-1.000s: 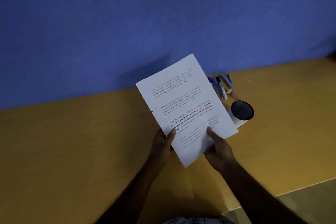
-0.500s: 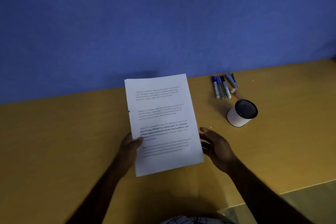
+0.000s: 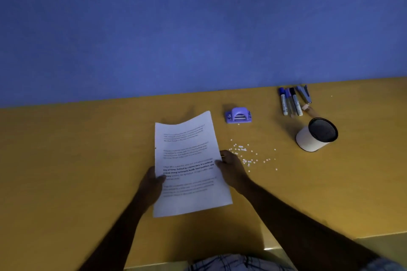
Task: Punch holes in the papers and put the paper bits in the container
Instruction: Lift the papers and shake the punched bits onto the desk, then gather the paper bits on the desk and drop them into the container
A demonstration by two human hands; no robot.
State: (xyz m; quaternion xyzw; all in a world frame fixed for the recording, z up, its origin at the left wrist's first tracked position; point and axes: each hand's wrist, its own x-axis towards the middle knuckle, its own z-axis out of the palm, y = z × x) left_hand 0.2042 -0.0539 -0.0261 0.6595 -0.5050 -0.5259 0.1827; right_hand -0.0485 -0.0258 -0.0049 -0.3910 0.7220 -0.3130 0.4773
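Note:
A printed white stack of papers (image 3: 189,165) lies low over the yellow table, its far edge curling up. My left hand (image 3: 152,182) grips its left edge with the thumb on top. My right hand (image 3: 231,167) pinches its right edge. A purple hole punch (image 3: 238,115) sits beyond the papers' far right corner. Several small white paper bits (image 3: 248,156) are scattered on the table to the right of my right hand. A white container (image 3: 315,135) with a dark inside stands at the right, tilted toward me.
Several markers (image 3: 290,101) and a small blue tool lie by the blue wall (image 3: 198,28) at the back right. The table's front edge (image 3: 374,235) runs near my right forearm.
The papers have come down and left from an upright tilt to nearly flat. My right hand let go briefly and now grips the right edge. The punch and bits are uncovered.

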